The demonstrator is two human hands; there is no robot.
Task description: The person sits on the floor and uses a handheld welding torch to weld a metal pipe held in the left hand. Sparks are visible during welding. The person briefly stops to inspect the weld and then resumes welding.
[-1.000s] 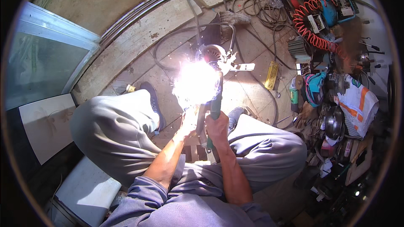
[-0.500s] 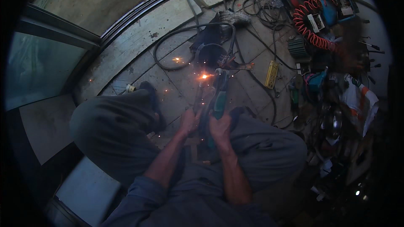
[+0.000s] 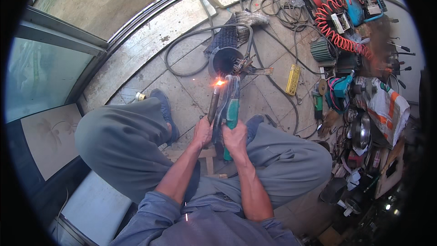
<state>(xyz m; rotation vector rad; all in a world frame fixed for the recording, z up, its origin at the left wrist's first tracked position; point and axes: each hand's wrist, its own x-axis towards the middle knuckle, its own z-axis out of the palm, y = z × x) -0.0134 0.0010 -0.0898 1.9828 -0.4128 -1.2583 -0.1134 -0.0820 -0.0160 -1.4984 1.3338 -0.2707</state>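
My left hand (image 3: 203, 132) is closed around a dark metal rod or tube (image 3: 213, 105) pointing away from me. At its far end burns a bright orange glow (image 3: 219, 83). Close beside it, my right hand (image 3: 235, 137) grips a green-handled tool (image 3: 232, 110) with long dark jaws, perhaps a clamp; its exact kind is unclear. The jaws reach up next to the glow. Just beyond lies an open round metal cylinder (image 3: 212, 67), dark inside. A bunch of thin metal sticks (image 3: 242, 66) rests at its right side.
Black cable (image 3: 169, 57) loops over the tiled floor. A yellow block (image 3: 292, 80) lies to the right, near a red coiled hose (image 3: 324, 23), a teal power tool (image 3: 340, 90) and a cluttered heap. A glass door (image 3: 45, 70) stands at left. A dark quilted cloth (image 3: 223, 38) lies beyond the cylinder.
The picture is brighter and clearer now. Fewer sparks fly around, and the glow at the rod's end has a reddish flare. Both hands keep almost the same place and grip.
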